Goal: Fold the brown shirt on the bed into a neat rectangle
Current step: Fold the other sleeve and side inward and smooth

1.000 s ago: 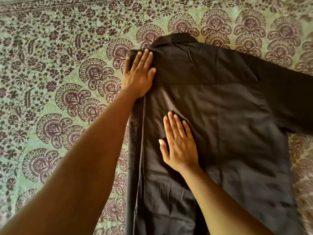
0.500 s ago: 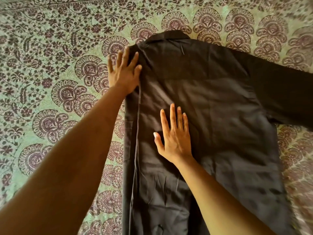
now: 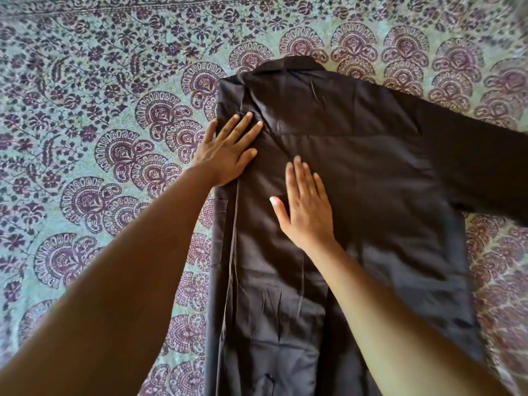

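Observation:
The dark brown shirt (image 3: 357, 181) lies back-up on the bed, collar at the far end. Its left side is folded inward along a long straight edge, and its right sleeve stretches off to the right. My left hand (image 3: 225, 150) rests flat, fingers apart, on the folded left edge just below the shoulder. Flat on the middle of the shirt's back lies my right hand (image 3: 305, 207), fingers together and pointing to the collar. Neither hand grips any cloth. The shirt's hem runs out of view at the bottom.
A green bedsheet (image 3: 100, 138) with a purple floral and paisley print covers the bed all around the shirt. Its patterned border band (image 3: 143, 7) runs along the far edge.
My left hand slid from the shoulder corner down and inward along the folded edge. My right hand stayed on the shirt's back with its fingers closing together.

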Demonstrator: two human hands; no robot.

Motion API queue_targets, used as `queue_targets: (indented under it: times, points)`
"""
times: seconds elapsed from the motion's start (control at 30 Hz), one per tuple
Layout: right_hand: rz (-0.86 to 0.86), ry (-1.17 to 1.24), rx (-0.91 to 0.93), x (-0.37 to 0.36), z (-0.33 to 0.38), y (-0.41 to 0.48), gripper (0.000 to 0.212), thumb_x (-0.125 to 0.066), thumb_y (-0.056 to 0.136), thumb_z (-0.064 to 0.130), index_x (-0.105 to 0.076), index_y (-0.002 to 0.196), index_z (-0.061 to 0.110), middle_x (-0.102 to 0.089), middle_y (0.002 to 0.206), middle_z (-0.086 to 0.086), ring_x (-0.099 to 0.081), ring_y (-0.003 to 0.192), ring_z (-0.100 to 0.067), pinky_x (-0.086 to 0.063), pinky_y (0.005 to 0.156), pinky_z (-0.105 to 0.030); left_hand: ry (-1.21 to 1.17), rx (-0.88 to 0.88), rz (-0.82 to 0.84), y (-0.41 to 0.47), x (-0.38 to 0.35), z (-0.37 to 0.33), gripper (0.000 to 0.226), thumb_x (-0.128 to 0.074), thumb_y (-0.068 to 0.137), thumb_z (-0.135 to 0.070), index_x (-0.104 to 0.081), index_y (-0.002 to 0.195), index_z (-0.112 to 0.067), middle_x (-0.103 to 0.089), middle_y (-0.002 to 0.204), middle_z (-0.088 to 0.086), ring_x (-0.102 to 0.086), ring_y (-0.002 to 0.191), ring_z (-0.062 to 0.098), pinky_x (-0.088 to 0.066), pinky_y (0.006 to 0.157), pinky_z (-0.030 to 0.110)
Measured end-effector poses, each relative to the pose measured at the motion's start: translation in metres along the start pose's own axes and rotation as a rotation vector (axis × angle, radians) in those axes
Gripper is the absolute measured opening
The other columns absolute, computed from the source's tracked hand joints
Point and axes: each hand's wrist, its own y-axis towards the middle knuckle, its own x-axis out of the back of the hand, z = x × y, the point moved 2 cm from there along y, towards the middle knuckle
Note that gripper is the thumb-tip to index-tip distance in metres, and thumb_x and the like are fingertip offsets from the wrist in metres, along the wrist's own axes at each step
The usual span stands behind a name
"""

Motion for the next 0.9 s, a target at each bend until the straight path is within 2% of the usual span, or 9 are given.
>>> queue_targets:
  times: [0.07,0.23,0.33,0.47,0.57,0.67,0.7,0.8,0.9]
  points:
    - [-0.009,-0.013,-0.07,0.001,-0.004,-0.022,0.068,-0.024,0.093,0.048,-0.024,0.146,0.005,-0.022,0.153,-0.015,-0.024,0.141,-0.025,-0.013,0.115,-0.038,0.007,0.001,0.022,0.0,0.001,-0.001,0.055,-0.022,0.098,-0.046,-0.001,0.148,-0.035,0.001,0.158,-0.007,-0.002,0.146,0.016,-0.001,0.115,0.045]
    - [0.003,-0.041,-0.086,0.002,-0.005,-0.075,0.068,-0.03,0.091,0.046,-0.026,0.145,0.006,-0.023,0.153,-0.014,-0.025,0.14,-0.027,-0.011,0.114,-0.043,0.069,0.088,0.087,-0.003,0.013,-0.015,0.056,-0.022,0.099,-0.043,-0.002,0.149,-0.03,0.001,0.159,-0.003,0.0,0.146,0.018,0.002,0.115,0.048]
    - [0.014,-0.007,-0.04,0.004,-0.011,-0.084,0.061,-0.03,0.091,0.04,-0.03,0.144,0.009,-0.026,0.152,-0.011,-0.027,0.139,-0.025,-0.012,0.113,-0.041,0.01,0.023,-0.057,-0.033,0.022,-0.047,0.057,-0.029,0.097,-0.039,-0.015,0.149,-0.02,-0.012,0.158,0.001,-0.01,0.145,0.019,0.0,0.115,0.046]
    - [0.042,-0.059,0.079,0.005,-0.028,-0.08,0.056,-0.028,0.094,0.037,-0.03,0.144,0.012,-0.027,0.152,-0.009,-0.029,0.139,-0.022,-0.012,0.113,-0.039,-0.018,-0.32,-0.047,-0.128,-0.009,-0.094,0.056,-0.029,0.093,-0.042,-0.034,0.144,-0.019,-0.031,0.151,0.008,-0.031,0.139,0.022,-0.009,0.112,0.045]
    - [0.042,-0.085,0.071,0.004,-0.027,-0.083,0.056,-0.028,0.095,0.037,-0.03,0.145,0.013,-0.027,0.152,-0.009,-0.028,0.139,-0.022,-0.014,0.113,-0.04,0.051,-0.618,0.103,-0.219,-0.047,-0.119,0.054,-0.027,0.095,-0.047,-0.03,0.145,-0.026,-0.028,0.152,0.005,-0.032,0.138,0.021,-0.014,0.113,0.048]
    - [0.101,-0.136,0.054,0.005,-0.025,-0.082,0.058,-0.022,0.095,0.039,-0.022,0.147,0.014,-0.019,0.155,-0.008,-0.022,0.142,-0.021,-0.009,0.115,-0.04,0.07,-0.972,0.204,-0.304,-0.067,-0.142,0.054,-0.01,0.097,-0.05,-0.025,0.145,-0.032,-0.019,0.153,-0.002,-0.027,0.14,0.018,-0.001,0.116,0.049]
    - [0.124,-0.152,0.053,0.006,-0.024,-0.082,0.058,-0.021,0.096,0.04,-0.017,0.148,0.015,-0.015,0.156,-0.007,-0.017,0.143,-0.021,-0.005,0.115,-0.039,0.076,-1.037,0.22,-0.321,-0.069,-0.147,0.054,-0.009,0.096,-0.05,-0.024,0.145,-0.032,-0.017,0.153,-0.004,-0.026,0.14,0.016,0.004,0.116,0.048]
    - [0.166,-0.171,0.029,0.012,-0.023,-0.081,0.058,-0.022,0.099,0.04,-0.004,0.149,0.016,0.0,0.158,-0.005,-0.002,0.145,-0.019,0.004,0.115,-0.04,0.078,-0.987,0.189,-0.322,-0.063,-0.155,0.057,-0.015,0.095,-0.051,-0.024,0.146,-0.027,-0.017,0.152,-0.005,-0.023,0.139,0.015,0.002,0.116,0.045]
    - [0.107,-0.126,0.162,0.021,-0.009,-0.09,0.06,-0.024,0.096,0.04,-0.012,0.149,0.014,-0.01,0.157,-0.009,-0.01,0.144,-0.022,0.0,0.115,-0.039,0.068,-0.724,0.109,-0.278,-0.052,-0.15,0.058,-0.021,0.095,-0.051,-0.028,0.144,-0.022,-0.024,0.152,0.002,-0.033,0.138,0.02,-0.009,0.114,0.044]
